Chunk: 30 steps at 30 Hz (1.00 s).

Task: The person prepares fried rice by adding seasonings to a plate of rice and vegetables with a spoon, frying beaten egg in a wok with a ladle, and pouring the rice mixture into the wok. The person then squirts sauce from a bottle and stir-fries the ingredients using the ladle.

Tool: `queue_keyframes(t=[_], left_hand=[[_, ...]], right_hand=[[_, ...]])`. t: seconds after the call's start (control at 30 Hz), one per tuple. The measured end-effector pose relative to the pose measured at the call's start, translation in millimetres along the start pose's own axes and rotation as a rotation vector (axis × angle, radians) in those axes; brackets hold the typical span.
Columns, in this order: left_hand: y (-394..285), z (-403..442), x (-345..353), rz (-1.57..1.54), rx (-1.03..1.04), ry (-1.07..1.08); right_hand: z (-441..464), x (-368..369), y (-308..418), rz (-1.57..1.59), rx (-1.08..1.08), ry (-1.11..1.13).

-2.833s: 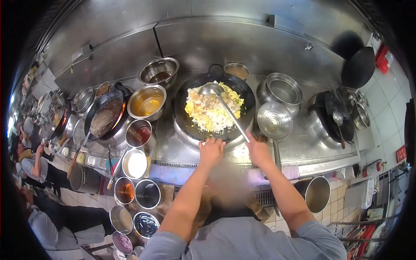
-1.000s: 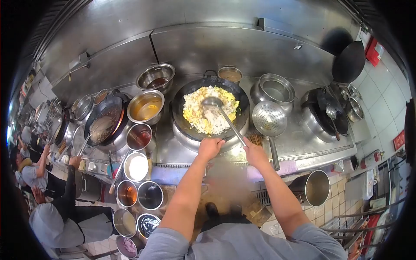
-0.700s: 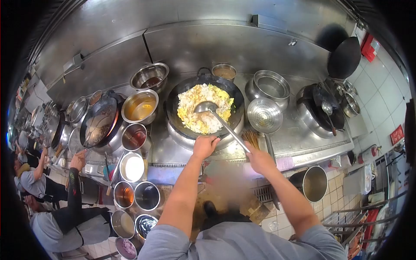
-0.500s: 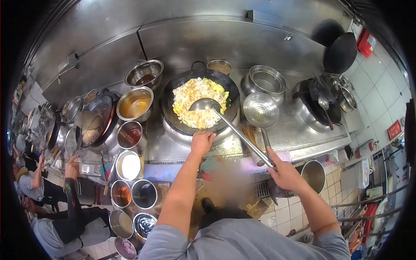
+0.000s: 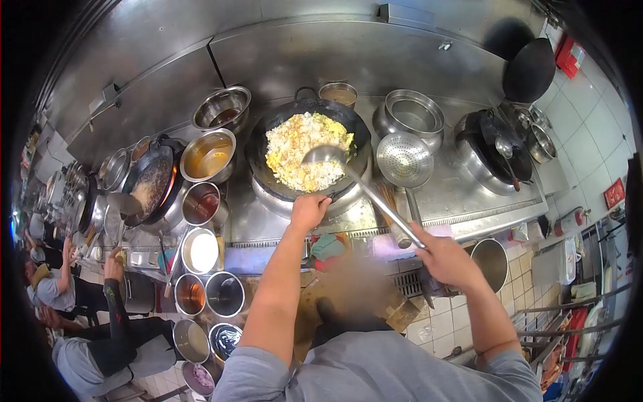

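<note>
Wok (image 5: 256,151) at frame centre, food (image 5: 301,144) inside. Right hand (image 5: 443,256), right of centre: fingers clamped on ladle (image 5: 370,191), shaft slanting up-left. Left hand (image 5: 309,212) nearer, at wok's lower rim (whether fingers grip, cannot tell).

No text legible. Red box (image 5: 566,56) and red sign (image 5: 614,193) on tiled wall (image 5: 593,130): any markings unreadable.

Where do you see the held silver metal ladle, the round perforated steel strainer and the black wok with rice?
Held silver metal ladle (image 5: 380,200): head view, on its handle.
Round perforated steel strainer (image 5: 404,160): head view, on its bowl.
Black wok with rice (image 5: 362,137): head view, bare inner wall.
</note>
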<state>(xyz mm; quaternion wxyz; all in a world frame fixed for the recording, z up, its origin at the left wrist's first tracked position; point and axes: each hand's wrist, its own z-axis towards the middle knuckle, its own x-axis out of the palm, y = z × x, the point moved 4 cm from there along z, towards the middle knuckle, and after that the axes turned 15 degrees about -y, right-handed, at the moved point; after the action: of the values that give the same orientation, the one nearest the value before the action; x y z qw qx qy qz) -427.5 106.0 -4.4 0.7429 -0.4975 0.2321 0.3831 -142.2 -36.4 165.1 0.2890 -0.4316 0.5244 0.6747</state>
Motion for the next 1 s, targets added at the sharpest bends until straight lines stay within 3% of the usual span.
queue_keyframes(t=[0.17, 0.3, 0.43, 0.5, 0.63, 0.67, 0.73, 0.87, 0.97, 1.0], left_hand=[[3.2, -0.3, 4.5, 0.005, 0.013, 0.027], [-0.2, 1.1, 2.6, 0.071, 0.115, 0.019], [-2.2, -2.4, 1.4, 0.015, 0.139, -0.057], [-3.2, 2.1, 0.6, 0.136, 0.024, 0.094], [8.5, 1.1, 8.0, -0.050, 0.232, -0.149], [7.2, 3.0, 11.6, -0.052, 0.231, -0.141], [7.2, 5.0, 24.2, 0.013, 0.074, 0.003], [-60.3, -13.4, -42.3, 0.022, 0.110, -0.046], [-95.8, -10.8, -92.2, 0.002, 0.289, -0.154], [-101.5, -12.2, -94.0, 0.005, 0.384, -0.166]], right_hand=[[84.5, 125.6, -48.4, -0.096, 0.097, 0.066], [117.3, 120.2, -12.3, 0.002, -0.006, -0.020], [98.0, 156.3, -11.3, -0.196, 0.048, -0.028], [92.3, 170.2, -21.9, -0.178, 0.046, 0.003], [68.6, 98.3, -18.1, -0.065, 0.030, -0.006], [51.3, 82.9, -15.9, -0.035, 0.033, -0.051], [20.9, 48.2, -10.1, -0.028, 0.062, 0.063], [-11.6, -95.6, 27.0, -0.104, 0.008, 0.236], [-6.8, -127.1, 38.0, -0.114, 0.062, 0.415], [5.8, -108.3, 32.4, -0.132, -0.014, 0.380]])
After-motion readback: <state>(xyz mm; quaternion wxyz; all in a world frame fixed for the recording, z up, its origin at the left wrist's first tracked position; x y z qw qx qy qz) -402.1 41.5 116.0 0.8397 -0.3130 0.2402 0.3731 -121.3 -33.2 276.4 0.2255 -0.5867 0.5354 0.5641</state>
